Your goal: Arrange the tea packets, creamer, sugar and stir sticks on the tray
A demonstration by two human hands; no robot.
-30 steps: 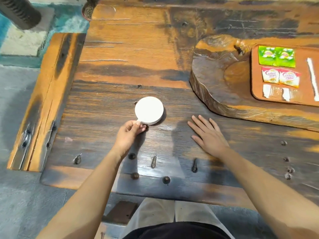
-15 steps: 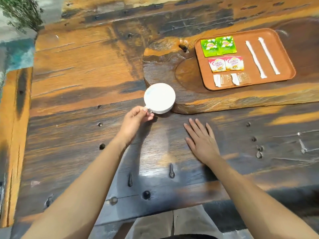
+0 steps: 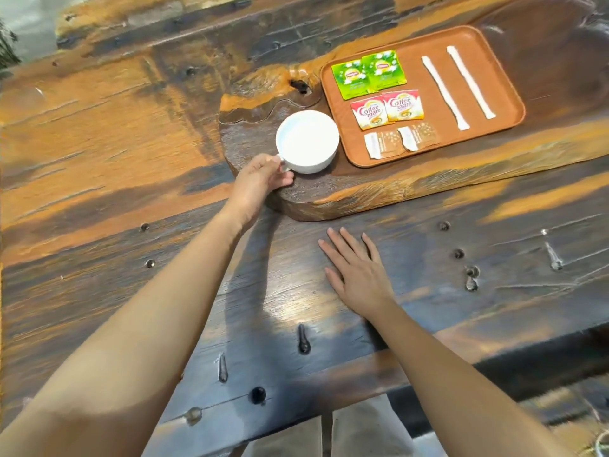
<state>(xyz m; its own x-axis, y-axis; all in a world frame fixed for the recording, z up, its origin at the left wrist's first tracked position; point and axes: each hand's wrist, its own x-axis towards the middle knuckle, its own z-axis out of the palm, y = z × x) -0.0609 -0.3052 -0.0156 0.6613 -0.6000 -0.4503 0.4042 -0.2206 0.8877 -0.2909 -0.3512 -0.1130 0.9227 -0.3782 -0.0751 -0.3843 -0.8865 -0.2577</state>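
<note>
A brown tray (image 3: 494, 80) lies on a raised wooden slab (image 3: 346, 196) at the upper right. On it are two green tea packets (image 3: 367, 74), two red and yellow creamer packets (image 3: 385, 108), two brown sugar packets (image 3: 400, 141) and two white wrapped stir sticks (image 3: 458, 89). A white cup (image 3: 307, 140) stands on the slab just left of the tray. My left hand (image 3: 260, 179) grips the cup's handle. Palm down with fingers spread, my right hand (image 3: 356, 272) lies flat on the table in front of the slab.
The table (image 3: 115, 133) is dark and orange wood with metal nail heads (image 3: 471, 275) near the front edge. The slab's thick edge rises above the table top. A bit of plant (image 3: 6, 47) shows at the far left.
My left hand has carried the white cup rightwards from the table up onto the slab beside the tray. My right hand has stayed flat on the table.
</note>
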